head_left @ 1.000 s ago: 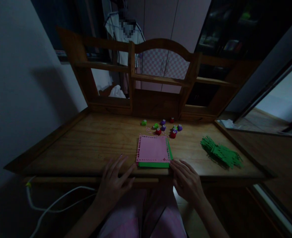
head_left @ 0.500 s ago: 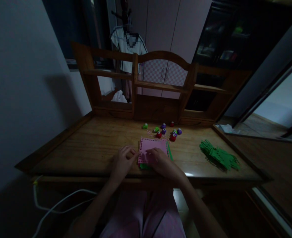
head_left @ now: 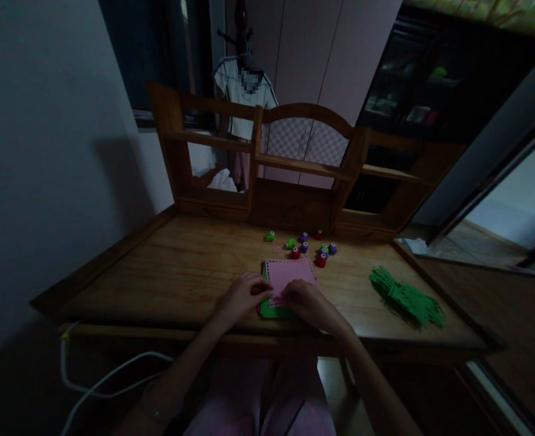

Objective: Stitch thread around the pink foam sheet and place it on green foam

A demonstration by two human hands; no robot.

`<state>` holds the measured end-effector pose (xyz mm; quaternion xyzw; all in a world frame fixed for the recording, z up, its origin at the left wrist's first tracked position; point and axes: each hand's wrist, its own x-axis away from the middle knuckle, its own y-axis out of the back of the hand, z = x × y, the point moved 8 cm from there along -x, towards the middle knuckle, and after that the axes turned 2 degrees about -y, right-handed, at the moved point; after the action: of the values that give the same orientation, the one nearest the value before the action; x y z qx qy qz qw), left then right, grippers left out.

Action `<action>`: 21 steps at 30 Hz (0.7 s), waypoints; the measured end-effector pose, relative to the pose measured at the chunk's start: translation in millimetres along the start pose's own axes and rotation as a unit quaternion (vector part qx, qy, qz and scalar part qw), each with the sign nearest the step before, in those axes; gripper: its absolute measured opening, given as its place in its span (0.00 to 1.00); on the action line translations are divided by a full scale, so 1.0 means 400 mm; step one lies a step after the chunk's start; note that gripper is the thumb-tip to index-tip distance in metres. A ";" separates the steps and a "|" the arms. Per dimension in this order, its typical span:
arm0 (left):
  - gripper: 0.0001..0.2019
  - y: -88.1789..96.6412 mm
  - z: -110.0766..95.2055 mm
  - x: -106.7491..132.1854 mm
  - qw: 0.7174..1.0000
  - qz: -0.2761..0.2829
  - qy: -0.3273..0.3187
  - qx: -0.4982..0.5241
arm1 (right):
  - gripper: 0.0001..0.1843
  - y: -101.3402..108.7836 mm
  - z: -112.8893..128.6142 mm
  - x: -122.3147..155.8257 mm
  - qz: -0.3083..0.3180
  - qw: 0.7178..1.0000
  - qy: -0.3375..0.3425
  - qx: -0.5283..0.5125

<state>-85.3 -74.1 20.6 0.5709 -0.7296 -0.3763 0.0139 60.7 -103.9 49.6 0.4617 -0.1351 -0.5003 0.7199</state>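
A pink paper sheet (head_left: pixel 289 275) with small holes punched along its edges lies on top of a stack of green paper (head_left: pixel 271 312) near the desk's front edge. Thin red edges show at the stack's left side. My left hand (head_left: pixel 248 292) is closed, with thumb and fingertips pinched at the pink sheet's left edge. Over the sheet's lower right part rests my right hand (head_left: pixel 310 303), its fingers curled together at the paper; its fingertips are partly hidden.
Behind the paper stand several small red, purple and green craft punches (head_left: pixel 322 260), with tiny pink paper bits around them. A pile of punched green paper (head_left: pixel 406 297) lies at the right on the wooden desk (head_left: pixel 158 272). A wooden shelf unit (head_left: pixel 289 203) rises along the back.
The pink sheet has shifted right over the green stack, so green now shows at its left and lower edges. Both hands moved slightly right and nearer. The camera view shifted a little.
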 end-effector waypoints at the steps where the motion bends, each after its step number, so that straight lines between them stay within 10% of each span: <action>1: 0.07 -0.002 -0.004 0.000 1.000 0.002 -0.004 -0.009 | 0.09 -0.001 0.004 0.001 -0.004 1.000 0.006 0.000; 21: 0.10 -0.011 -0.030 0.012 0.993 0.030 -0.026 -0.110 | 0.04 -0.052 0.033 -0.005 0.016 0.992 0.034 -0.120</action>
<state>-78.0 -85.0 24.7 0.5340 -0.7005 -0.4684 0.0690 38.6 -110.8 40.4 0.3869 -0.0569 -0.4850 0.7822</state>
